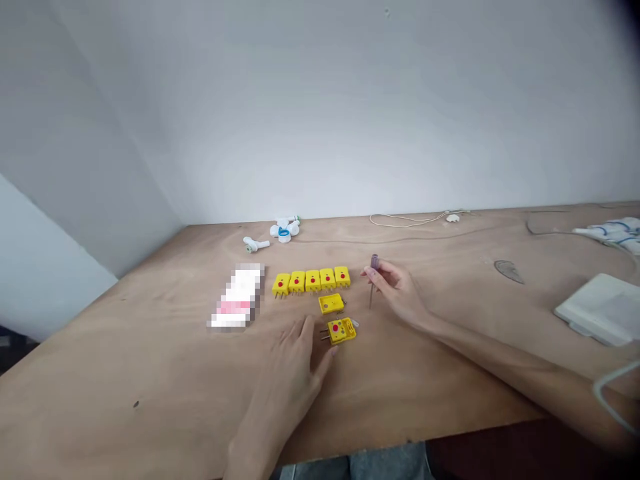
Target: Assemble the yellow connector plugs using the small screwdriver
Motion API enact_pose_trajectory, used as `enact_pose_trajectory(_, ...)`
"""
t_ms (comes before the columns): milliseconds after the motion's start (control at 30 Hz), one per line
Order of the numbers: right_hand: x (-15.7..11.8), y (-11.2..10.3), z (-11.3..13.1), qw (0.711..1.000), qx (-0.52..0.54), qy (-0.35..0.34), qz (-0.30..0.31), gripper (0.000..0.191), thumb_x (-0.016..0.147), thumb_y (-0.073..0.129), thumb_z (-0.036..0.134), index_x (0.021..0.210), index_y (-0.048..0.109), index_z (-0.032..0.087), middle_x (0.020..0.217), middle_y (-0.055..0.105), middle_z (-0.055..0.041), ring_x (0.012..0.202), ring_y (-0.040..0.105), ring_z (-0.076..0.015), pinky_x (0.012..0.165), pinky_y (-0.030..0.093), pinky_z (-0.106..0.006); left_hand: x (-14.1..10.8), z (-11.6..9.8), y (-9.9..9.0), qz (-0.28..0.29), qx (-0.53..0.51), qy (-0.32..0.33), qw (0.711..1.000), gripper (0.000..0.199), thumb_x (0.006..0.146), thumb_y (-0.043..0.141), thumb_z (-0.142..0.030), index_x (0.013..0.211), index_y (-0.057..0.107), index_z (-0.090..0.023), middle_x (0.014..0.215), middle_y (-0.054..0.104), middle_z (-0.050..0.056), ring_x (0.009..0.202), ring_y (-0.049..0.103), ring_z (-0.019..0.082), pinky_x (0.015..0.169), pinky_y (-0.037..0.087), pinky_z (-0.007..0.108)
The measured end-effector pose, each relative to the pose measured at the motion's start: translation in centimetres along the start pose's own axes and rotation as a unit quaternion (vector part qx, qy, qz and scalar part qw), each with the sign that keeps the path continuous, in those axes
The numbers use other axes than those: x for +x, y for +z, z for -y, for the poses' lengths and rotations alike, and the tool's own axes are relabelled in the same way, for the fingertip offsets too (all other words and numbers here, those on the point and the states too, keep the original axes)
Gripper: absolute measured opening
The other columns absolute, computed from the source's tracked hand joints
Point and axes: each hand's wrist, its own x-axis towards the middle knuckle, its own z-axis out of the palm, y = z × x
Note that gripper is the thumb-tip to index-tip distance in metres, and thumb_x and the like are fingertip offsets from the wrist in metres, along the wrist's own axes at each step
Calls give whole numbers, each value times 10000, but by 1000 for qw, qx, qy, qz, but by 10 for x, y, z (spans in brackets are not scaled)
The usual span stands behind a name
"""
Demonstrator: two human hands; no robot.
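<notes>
In my right hand (397, 290) is a screwdriver (375, 262), its purple handle pinched between thumb and fingers and its thin shaft pointing down to the table. My left hand (299, 357) rests on the wood with fingers apart, holding nothing, close beside an opened yellow plug (341, 330). That plug lies with its pins to the left, a red dot on it and its inside showing. Just beyond it is a loose yellow cover (331, 304). Several closed yellow plugs (313, 281) stand side by side in a row behind, pins toward me.
A blurred white and pink packet (237, 297) lies left of the plugs. White fittings (285, 231) sit near the wall, and a pale cord (415, 220) runs along the back. On the right are a white case (603, 308) and bagged cables (613, 232). The table's front edge is near me.
</notes>
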Motion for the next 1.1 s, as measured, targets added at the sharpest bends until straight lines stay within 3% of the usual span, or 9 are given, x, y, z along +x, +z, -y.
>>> enact_pose_trajectory(133,-1,8,1,996,86,9,11,312,911,659,500,922,652,189,850,680,-38,684,626,-158,620,515,-280,11,0,6,3,9,3,1000,389,921,574,-328,1293,555,-218,1294,634,126,1183,614,340,944,512,452)
enact_pose_trajectory(333,-14,22,1,988,146,14,37,325,908,660,514,903,625,191,842,680,-37,710,658,-167,701,555,-316,19,3,-1,25,23,29,999,192,929,570,-280,1090,661,-226,1141,674,91,1063,655,295,919,511,427)
enact_pose_trajectory(567,-20,22,0,988,145,19,54,348,893,668,536,884,627,191,824,683,-35,686,657,-173,673,553,-322,9,6,-17,47,35,40,997,207,924,592,-268,1111,676,-241,1121,662,72,1029,655,284,894,529,416)
enact_pose_trajectory(1100,-16,18,2,982,176,43,46,288,907,677,480,865,633,198,851,706,-32,687,676,-171,696,573,-329,7,16,-20,63,25,64,996,246,945,574,-272,1171,670,-255,1219,653,54,1104,636,275,961,518,424)
